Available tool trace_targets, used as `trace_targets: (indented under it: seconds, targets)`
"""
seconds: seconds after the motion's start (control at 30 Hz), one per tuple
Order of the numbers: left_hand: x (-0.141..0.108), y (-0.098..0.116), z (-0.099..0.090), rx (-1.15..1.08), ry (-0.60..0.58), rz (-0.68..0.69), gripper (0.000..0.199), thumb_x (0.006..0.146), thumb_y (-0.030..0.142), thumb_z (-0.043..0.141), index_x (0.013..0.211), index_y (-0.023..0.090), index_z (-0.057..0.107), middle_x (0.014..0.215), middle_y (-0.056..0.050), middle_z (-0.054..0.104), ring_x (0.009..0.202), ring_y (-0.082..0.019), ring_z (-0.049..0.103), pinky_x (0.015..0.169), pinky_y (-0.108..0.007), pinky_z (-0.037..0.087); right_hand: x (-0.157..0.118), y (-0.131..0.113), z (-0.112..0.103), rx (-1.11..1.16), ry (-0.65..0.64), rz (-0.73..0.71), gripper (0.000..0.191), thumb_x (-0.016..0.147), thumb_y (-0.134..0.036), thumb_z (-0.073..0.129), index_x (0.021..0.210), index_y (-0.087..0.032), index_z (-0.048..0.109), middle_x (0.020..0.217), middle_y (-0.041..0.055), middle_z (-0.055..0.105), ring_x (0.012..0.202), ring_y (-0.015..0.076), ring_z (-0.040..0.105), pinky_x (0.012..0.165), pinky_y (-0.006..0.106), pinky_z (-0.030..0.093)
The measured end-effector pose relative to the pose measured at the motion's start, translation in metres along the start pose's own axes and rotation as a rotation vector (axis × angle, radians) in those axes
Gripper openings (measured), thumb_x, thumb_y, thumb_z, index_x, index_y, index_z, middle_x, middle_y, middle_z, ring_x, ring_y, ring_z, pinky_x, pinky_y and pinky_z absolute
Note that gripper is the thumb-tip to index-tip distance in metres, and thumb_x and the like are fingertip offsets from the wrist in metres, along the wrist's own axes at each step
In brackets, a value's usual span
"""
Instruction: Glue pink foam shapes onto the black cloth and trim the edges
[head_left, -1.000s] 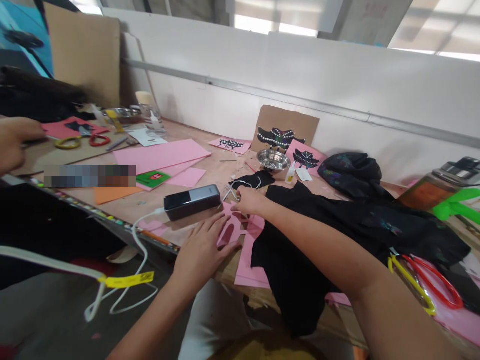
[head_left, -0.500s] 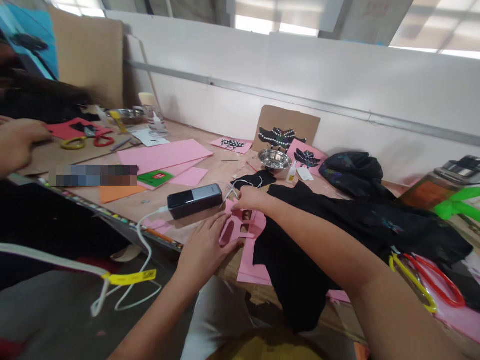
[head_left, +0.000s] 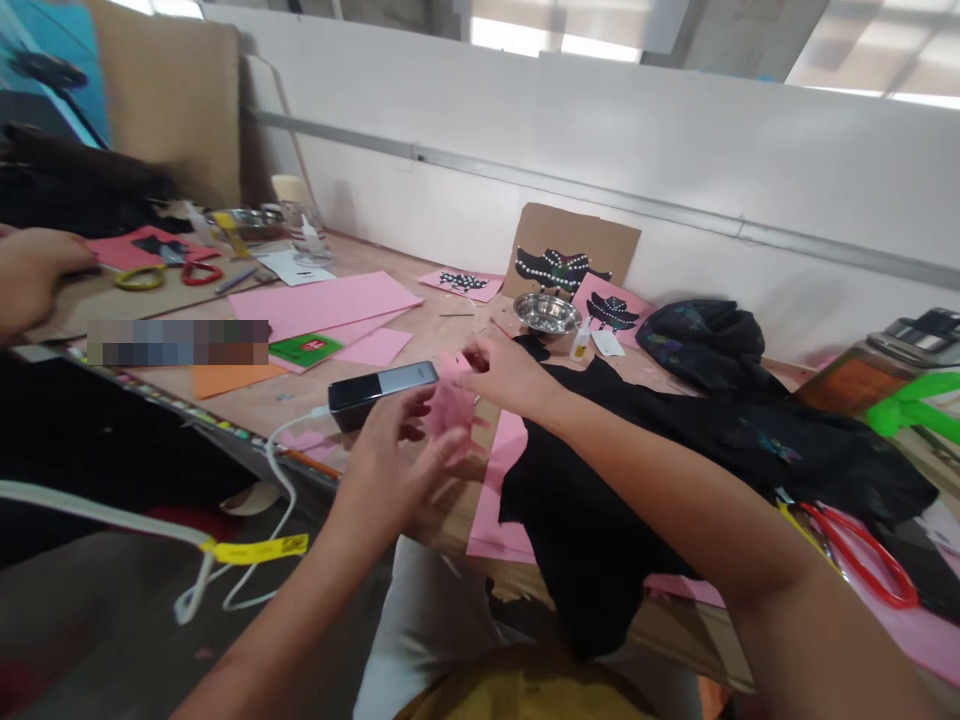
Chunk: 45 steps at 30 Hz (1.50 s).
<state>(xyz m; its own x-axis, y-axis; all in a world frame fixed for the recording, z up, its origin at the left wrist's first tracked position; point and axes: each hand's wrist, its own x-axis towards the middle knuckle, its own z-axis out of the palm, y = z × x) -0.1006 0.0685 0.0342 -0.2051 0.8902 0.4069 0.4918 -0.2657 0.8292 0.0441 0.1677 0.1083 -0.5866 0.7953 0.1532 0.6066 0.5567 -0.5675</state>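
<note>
Our tabletop point(head_left: 442, 338) bears a black-and-silver device point(head_left: 379, 392) by its near edge, a metal bowl point(head_left: 546, 329) toward the far edge.

Single head-worn camera, facing forward and down across worktable point(head_left: 442, 343) to white wall point(head_left: 420, 95); lap point(head_left: 424, 625) close below.

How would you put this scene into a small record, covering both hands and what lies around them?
Left hand: at a cut-out pink paper piece, grip blurred
Right hand: fingers at the same piece's upper end
Beside left hand: rectangular black-and-silver device
Right of the paper: spread black cloth
Farther back: round shiny metal bowl
Far left: another person's bare hand
</note>
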Motion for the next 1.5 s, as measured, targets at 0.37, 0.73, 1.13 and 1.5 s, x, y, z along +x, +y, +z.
trace_targets:
  seconds: [0.37,0.73,1.13,1.5]
  targets:
    - [0.021,0.079,0.037,-1.081,-0.030,-0.591,0.014,0.081,0.029,0.066,0.078,0.017,0.061,0.070,0.001,0.066,0.056,-0.010,0.062,0.049,-0.020,0.052,-0.084,-0.010,-0.038,-0.483,0.097,-0.556,0.015,0.096,-0.023,0.051,0.098,-0.017,0.065,0.104,0.0090,0.063,0.103,0.0220,0.053,0.093,0.038,0.038]
    - [0.001,0.069,0.098,-0.996,-0.287,-0.676,0.016,0.073,0.014,0.072,0.089,0.015,0.068,0.077,-0.002,0.072,0.055,-0.010,0.064,0.049,-0.018,0.049,-0.131,0.107,-0.057,0.585,0.441,0.312,0.045,0.082,-0.050,0.064,0.114,-0.020,0.052,0.101,0.0078,0.063,0.090,0.0211,0.062,0.077,0.039,0.053]
    - [-0.006,0.046,0.083,-0.066,-0.282,0.081,0.028,0.088,0.030,0.060,0.114,0.020,0.063,0.122,-0.009,0.067,0.115,-0.025,0.062,0.103,-0.045,0.047,-0.132,0.138,-0.035,0.526,0.268,0.423,0.044,0.073,-0.017,0.071,0.113,-0.019,0.053,0.075,-0.0016,0.067,0.067,0.0151,0.064,0.066,0.030,0.052]
    - [-0.037,0.038,0.090,0.443,-0.716,0.608,0.041,0.091,0.037,0.061,0.128,0.021,0.058,0.137,-0.009,0.061,0.130,-0.027,0.052,0.107,-0.046,0.042,-0.135,0.150,-0.024,-0.192,0.402,0.228,0.038,0.077,-0.028,0.068,0.112,-0.018,0.060,0.116,0.0130,0.061,0.116,0.0301,0.052,0.099,0.050,0.042]
